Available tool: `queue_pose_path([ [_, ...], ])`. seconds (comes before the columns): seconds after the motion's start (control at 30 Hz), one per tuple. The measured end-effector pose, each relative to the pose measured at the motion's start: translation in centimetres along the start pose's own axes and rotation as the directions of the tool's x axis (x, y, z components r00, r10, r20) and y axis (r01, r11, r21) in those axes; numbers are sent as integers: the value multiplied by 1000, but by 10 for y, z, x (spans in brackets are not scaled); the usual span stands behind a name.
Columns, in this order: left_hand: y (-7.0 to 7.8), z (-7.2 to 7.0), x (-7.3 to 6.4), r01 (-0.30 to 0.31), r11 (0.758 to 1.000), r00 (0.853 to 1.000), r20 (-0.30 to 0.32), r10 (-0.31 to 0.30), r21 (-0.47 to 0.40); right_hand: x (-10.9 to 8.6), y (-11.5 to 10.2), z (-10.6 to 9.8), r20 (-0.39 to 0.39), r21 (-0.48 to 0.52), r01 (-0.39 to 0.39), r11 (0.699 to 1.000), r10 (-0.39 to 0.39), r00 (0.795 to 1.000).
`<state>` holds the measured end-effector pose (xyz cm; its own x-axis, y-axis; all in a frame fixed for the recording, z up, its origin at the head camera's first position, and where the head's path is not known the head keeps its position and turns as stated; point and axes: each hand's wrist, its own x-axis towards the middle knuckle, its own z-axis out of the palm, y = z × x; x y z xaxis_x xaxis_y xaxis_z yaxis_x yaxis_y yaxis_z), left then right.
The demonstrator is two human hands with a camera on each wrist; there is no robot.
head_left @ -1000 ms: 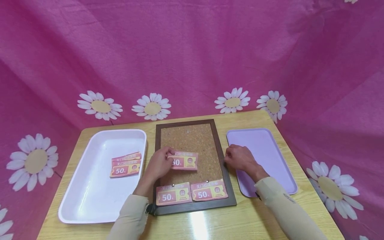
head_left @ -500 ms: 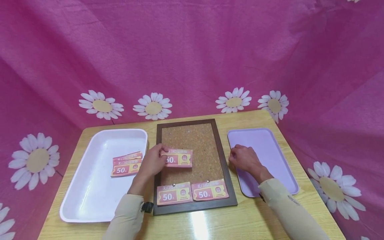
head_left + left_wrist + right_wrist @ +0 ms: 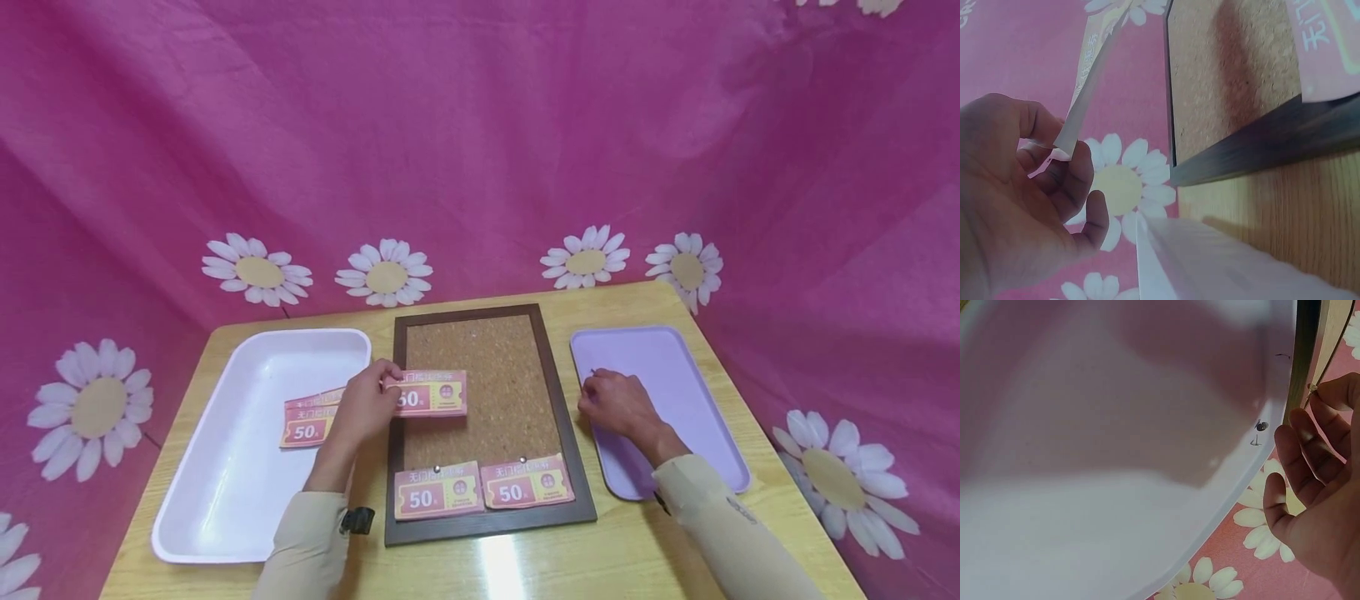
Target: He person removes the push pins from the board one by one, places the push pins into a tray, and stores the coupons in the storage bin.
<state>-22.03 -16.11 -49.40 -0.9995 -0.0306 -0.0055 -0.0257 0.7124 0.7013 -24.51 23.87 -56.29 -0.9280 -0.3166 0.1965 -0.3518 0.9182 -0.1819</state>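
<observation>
my left hand (image 3: 367,406) pinches a coupon (image 3: 432,394) over the board (image 3: 504,427); my right hand (image 3: 618,406) pinches a pin (image 3: 1313,389), probably, by the tray (image 3: 678,404).

I see two arms coming in from the near side in beige sleeves that reach to about the wrists. The left arm (image 3: 303,546) leans a little right as it goes; the right arm (image 3: 723,525) slants left. Both hands are back-up, well apart, about equally far. The left hand (image 3: 366,407) pinches at its fingertips, other fingers bent. The right hand (image 3: 613,405) pinches too, its little finger loosely crooked.
</observation>
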Motion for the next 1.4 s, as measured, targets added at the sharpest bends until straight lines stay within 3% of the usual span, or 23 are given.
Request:
queue_pose_path([
  [0.37, -10, -17, -5, 68, 997, 998, 3, -68, -46, -7, 3, 5, 34, 28, -33, 999, 32, 999],
  [0.83, -29, -37, -9, 102, 993, 992, -67, -105, -56, -20, 8, 7, 53, 18, -84, 996, 82, 995],
  [1.13, -39, -57, -6, 163, 986, 983, -75, -165, -30, -16, 12, 4, 43, 27, -88, 996, 87, 995],
  [1.4, -50, -68, -3, 236, 971, 965, -108, -237, -21, -14, 16, 5, 82, 31, -120, 992, 117, 990],
])
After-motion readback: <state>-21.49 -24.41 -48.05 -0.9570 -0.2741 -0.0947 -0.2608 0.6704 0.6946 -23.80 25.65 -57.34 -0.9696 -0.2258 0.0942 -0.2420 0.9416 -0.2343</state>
